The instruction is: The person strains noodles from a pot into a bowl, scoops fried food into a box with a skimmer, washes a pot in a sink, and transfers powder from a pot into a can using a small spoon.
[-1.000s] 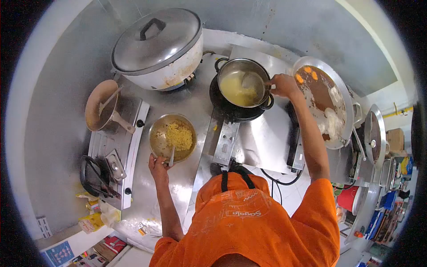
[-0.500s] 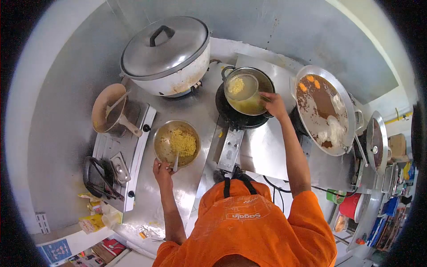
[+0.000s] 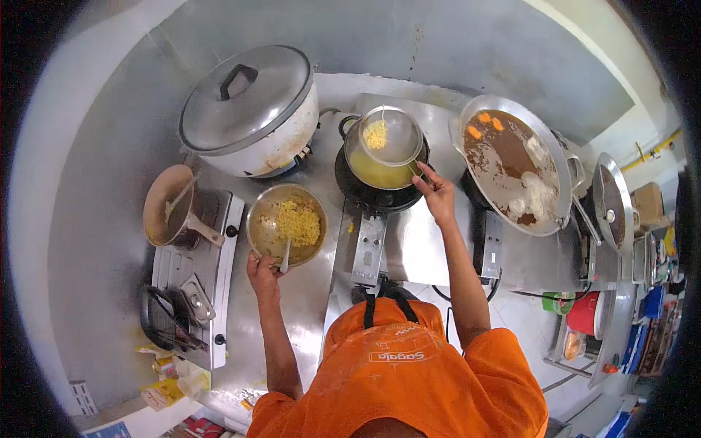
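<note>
Beyond the left grip (image 3: 264,271) sits a big white rice cooker (image 3: 255,150), its silver lid (image 3: 274,91) on and topped by a black handle. Left of that grip, a beige saucepan (image 3: 157,212) with a utensil (image 3: 179,197) in it rests on a stove (image 3: 225,292) with black knobs; nearer, past the stove's end, lies a yellow packet (image 3: 162,394). Just right of the right grip (image 3: 436,193) stands a wide metal pan (image 3: 564,175) of brown liquid, with orange pieces at its far side and pale foam. Farther right come a knobbed round lid (image 3: 613,190), a cardboard box (image 3: 648,203) and a yellow pipe (image 3: 657,152). Nearer and lower on that side are a green container (image 3: 558,303) and a red bucket (image 3: 582,315).
</note>
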Tool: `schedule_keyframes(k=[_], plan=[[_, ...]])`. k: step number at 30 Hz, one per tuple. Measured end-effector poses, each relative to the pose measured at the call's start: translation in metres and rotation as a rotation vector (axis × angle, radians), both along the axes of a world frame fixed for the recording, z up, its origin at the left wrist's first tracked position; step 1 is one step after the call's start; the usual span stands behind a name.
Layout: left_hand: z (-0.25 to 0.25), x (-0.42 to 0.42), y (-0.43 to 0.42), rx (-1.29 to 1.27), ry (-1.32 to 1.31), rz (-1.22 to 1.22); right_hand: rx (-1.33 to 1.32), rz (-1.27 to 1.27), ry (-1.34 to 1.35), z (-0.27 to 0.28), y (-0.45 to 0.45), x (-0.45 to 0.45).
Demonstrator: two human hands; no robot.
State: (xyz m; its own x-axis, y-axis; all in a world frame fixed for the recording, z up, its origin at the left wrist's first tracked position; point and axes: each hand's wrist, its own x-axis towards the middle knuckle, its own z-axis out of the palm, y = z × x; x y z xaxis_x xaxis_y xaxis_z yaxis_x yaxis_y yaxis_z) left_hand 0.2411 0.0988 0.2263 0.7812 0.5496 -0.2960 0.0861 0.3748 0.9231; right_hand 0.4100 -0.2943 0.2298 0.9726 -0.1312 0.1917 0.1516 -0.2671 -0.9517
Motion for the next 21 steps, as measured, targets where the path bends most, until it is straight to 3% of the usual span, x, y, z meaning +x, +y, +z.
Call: schedule_keyframes(k=[4, 7, 13, 19, 21], plan=[[0.014, 0.012, -0.010, 0.013, -0.006, -0.008, 0.015, 0.083, 0.071, 0.003, 0.002, -0.006], [0.011, 0.024, -0.009, 0.031, 0.008, -0.031, 0.036, -0.038, 0.036, -0.003, 0.008, -0.002], [0.019, 0.059, -0.016, 0.056, -0.106, -0.138, -0.023, 0.018, -0.107, 0.000, 0.007, 0.003], [0.043, 0.096, -0.034, 0.060, -0.125, -0.148, -0.667, 0.012, -0.067, 0.117, 0.034, -0.033], [0.048, 0.105, -0.038, 0.043, -0.116, -0.173, -0.979, 0.125, -0.362, 0.111, 0.047, -0.037]])
